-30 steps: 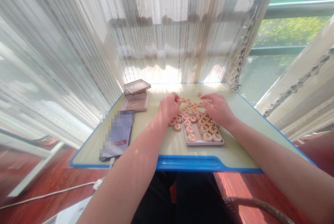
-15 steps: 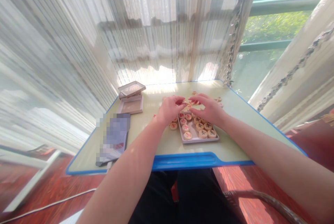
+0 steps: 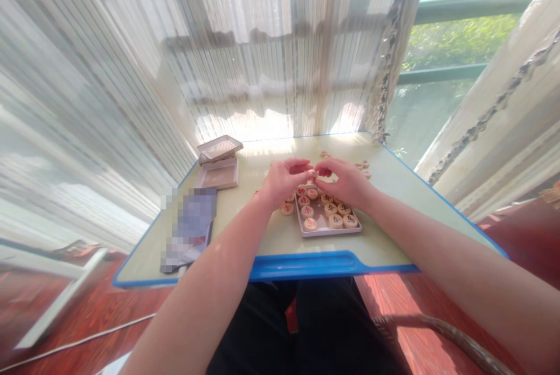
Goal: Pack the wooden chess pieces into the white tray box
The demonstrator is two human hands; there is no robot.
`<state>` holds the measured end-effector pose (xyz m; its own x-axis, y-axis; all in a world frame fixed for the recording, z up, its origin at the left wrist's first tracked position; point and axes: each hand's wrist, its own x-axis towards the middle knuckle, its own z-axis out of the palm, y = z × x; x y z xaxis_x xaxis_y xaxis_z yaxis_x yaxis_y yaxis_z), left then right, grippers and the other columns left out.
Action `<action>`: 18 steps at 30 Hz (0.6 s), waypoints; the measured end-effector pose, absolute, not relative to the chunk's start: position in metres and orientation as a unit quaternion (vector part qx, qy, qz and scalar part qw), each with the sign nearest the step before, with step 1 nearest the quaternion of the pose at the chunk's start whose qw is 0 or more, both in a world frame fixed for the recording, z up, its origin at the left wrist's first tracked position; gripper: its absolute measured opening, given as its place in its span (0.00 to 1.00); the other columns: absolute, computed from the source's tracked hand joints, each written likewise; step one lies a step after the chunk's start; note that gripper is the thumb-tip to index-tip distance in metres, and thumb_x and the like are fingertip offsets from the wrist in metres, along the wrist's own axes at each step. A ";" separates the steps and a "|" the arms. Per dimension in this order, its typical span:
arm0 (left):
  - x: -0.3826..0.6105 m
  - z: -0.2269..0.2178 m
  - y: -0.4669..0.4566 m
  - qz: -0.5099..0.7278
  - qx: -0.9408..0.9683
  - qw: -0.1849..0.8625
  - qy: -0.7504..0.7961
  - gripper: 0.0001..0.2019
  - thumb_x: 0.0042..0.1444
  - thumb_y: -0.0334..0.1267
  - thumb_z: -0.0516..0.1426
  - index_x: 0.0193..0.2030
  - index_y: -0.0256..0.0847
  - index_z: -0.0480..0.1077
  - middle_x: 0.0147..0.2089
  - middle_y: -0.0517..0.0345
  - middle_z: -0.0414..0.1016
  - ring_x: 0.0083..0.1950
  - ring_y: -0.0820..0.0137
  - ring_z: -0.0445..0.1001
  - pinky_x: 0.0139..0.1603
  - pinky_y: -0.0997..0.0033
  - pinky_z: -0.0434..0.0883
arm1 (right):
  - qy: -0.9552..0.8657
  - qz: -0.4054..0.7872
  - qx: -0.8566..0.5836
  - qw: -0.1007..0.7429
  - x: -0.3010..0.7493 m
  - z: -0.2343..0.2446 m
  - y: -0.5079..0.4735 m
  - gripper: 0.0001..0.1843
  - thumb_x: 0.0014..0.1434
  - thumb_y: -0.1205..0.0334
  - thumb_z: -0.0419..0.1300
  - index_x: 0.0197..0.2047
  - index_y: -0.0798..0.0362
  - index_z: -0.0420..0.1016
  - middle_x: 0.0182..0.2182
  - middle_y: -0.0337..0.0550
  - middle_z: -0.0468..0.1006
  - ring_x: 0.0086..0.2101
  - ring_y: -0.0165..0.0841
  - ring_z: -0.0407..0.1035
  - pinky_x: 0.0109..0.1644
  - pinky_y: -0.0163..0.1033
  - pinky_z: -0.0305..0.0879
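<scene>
Over the far edge of a shallow white box [image 3: 330, 232], my left hand [image 3: 284, 179] is closed with a Chinese chess piece [image 3: 312, 175] between thumb and fingers. The fingertips of my right hand [image 3: 345, 181] meet it from the other side in a pinch; whether more than one piece is held there, I cannot tell. Inside the box, red-marked pieces [image 3: 307, 211] line the left side and black-marked pieces [image 3: 336, 221] fill the right, with bare floor between them. My hands hide part of the box's far end.
Loose pieces [image 3: 287, 209] lie left of the box, and others [image 3: 363, 165] lie farther back on the right. Two pale box parts [image 3: 219, 175] rest at the table's back left. A phone-like slab [image 3: 192, 229], partly pixelated, with a cable lies near the left edge. Curtains hang behind the table [image 3: 394, 235].
My hands have come together, and my right fingers, apart before, now close at the piece in my left hand. The whole view has shifted slightly.
</scene>
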<state>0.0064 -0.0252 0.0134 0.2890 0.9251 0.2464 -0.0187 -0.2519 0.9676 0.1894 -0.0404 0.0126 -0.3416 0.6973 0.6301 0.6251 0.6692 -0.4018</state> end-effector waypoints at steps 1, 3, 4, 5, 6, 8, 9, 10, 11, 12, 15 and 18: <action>0.007 0.016 -0.027 0.479 0.625 0.503 0.356 0.23 0.40 0.42 0.68 0.44 0.34 0.74 0.40 0.47 0.79 0.42 0.62 0.76 0.43 0.62 0.74 | -0.816 0.044 -0.406 0.408 0.190 0.013 -0.041 0.08 0.53 0.61 0.61 0.38 0.52 0.73 0.31 0.41 0.74 0.33 0.33 0.69 0.39 0.38 0.66; 0.007 0.020 -0.029 0.483 0.619 0.506 0.357 0.20 0.40 0.43 0.67 0.40 0.33 0.75 0.38 0.48 0.79 0.39 0.65 0.76 0.42 0.63 0.74 | -0.814 0.043 -0.408 0.411 0.191 0.015 -0.041 0.09 0.53 0.59 0.61 0.39 0.52 0.73 0.31 0.41 0.74 0.32 0.33 0.68 0.39 0.38 0.65; 0.007 0.022 -0.030 0.485 0.617 0.505 0.360 0.19 0.41 0.43 0.67 0.38 0.33 0.75 0.37 0.48 0.79 0.38 0.66 0.76 0.42 0.64 0.74 | -0.813 0.042 -0.407 0.413 0.192 0.016 -0.042 0.11 0.53 0.58 0.61 0.40 0.52 0.73 0.31 0.41 0.74 0.32 0.33 0.68 0.38 0.39 0.65; 0.007 0.023 -0.031 0.486 0.616 0.504 0.362 0.18 0.41 0.43 0.67 0.37 0.33 0.75 0.36 0.49 0.79 0.37 0.66 0.76 0.41 0.64 0.73 | -0.813 0.041 -0.405 0.415 0.192 0.017 -0.042 0.12 0.53 0.57 0.61 0.41 0.52 0.73 0.31 0.41 0.74 0.32 0.33 0.67 0.38 0.39 0.65; 0.007 0.024 -0.032 0.486 0.615 0.504 0.363 0.18 0.41 0.43 0.67 0.37 0.33 0.75 0.35 0.49 0.79 0.37 0.67 0.76 0.41 0.65 0.73 | -0.815 0.039 -0.402 0.415 0.191 0.017 -0.043 0.13 0.53 0.57 0.61 0.42 0.51 0.73 0.32 0.42 0.74 0.32 0.33 0.67 0.38 0.39 0.65; 0.006 0.026 -0.033 0.482 0.613 0.510 0.364 0.18 0.40 0.43 0.67 0.37 0.33 0.75 0.35 0.50 0.79 0.36 0.68 0.76 0.41 0.65 0.73 | -0.819 0.034 -0.396 0.415 0.190 0.019 -0.046 0.12 0.54 0.57 0.60 0.42 0.50 0.74 0.32 0.42 0.74 0.33 0.33 0.67 0.38 0.39 0.65; 0.005 0.026 -0.033 0.478 0.612 0.515 0.364 0.18 0.40 0.43 0.67 0.37 0.33 0.75 0.35 0.50 0.79 0.36 0.68 0.76 0.41 0.65 0.73 | -0.819 0.033 -0.395 0.414 0.189 0.020 -0.047 0.11 0.54 0.58 0.60 0.41 0.50 0.74 0.32 0.42 0.74 0.33 0.33 0.67 0.37 0.39 0.65; 0.005 0.026 -0.033 0.472 0.610 0.523 0.363 0.18 0.40 0.42 0.67 0.37 0.33 0.75 0.35 0.50 0.78 0.36 0.68 0.75 0.42 0.65 0.73 | -0.819 0.033 -0.396 0.414 0.188 0.021 -0.048 0.10 0.54 0.58 0.60 0.40 0.50 0.75 0.32 0.42 0.74 0.32 0.33 0.67 0.37 0.39 0.64; 0.004 0.025 -0.034 0.465 0.608 0.532 0.361 0.19 0.40 0.42 0.68 0.37 0.33 0.75 0.35 0.50 0.78 0.36 0.68 0.75 0.42 0.65 0.73 | -0.818 0.035 -0.399 0.414 0.187 0.022 -0.049 0.10 0.53 0.58 0.60 0.39 0.50 0.75 0.32 0.42 0.74 0.32 0.33 0.67 0.36 0.38 0.64; 0.004 0.025 -0.034 0.458 0.607 0.541 0.358 0.19 0.39 0.42 0.68 0.37 0.33 0.75 0.35 0.50 0.78 0.36 0.68 0.75 0.42 0.65 0.73 | -0.816 0.038 -0.402 0.414 0.187 0.022 -0.050 0.09 0.53 0.58 0.60 0.38 0.50 0.75 0.31 0.42 0.74 0.31 0.32 0.67 0.35 0.38 0.64; 0.002 0.022 -0.034 0.449 0.602 0.557 0.354 0.19 0.40 0.41 0.67 0.38 0.33 0.75 0.37 0.50 0.78 0.36 0.69 0.75 0.42 0.65 0.72 | -0.814 0.046 -0.411 0.407 0.188 0.022 -0.050 0.09 0.51 0.59 0.61 0.37 0.51 0.75 0.30 0.41 0.73 0.30 0.32 0.66 0.34 0.37 0.63; 0.001 0.020 -0.032 0.471 0.594 0.531 0.379 0.16 0.43 0.43 0.65 0.35 0.34 0.75 0.35 0.51 0.77 0.35 0.70 0.74 0.37 0.70 0.71 | -0.822 0.056 -0.419 0.380 0.190 0.019 -0.046 0.10 0.51 0.58 0.61 0.36 0.51 0.75 0.29 0.41 0.74 0.30 0.32 0.66 0.35 0.37 0.62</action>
<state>0.0005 -0.0318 0.0199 0.2692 0.9502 0.1572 -0.0490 -0.1495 0.9875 0.1903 -0.0458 0.0193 -0.3592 0.7322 0.5787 0.6475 0.6420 -0.4105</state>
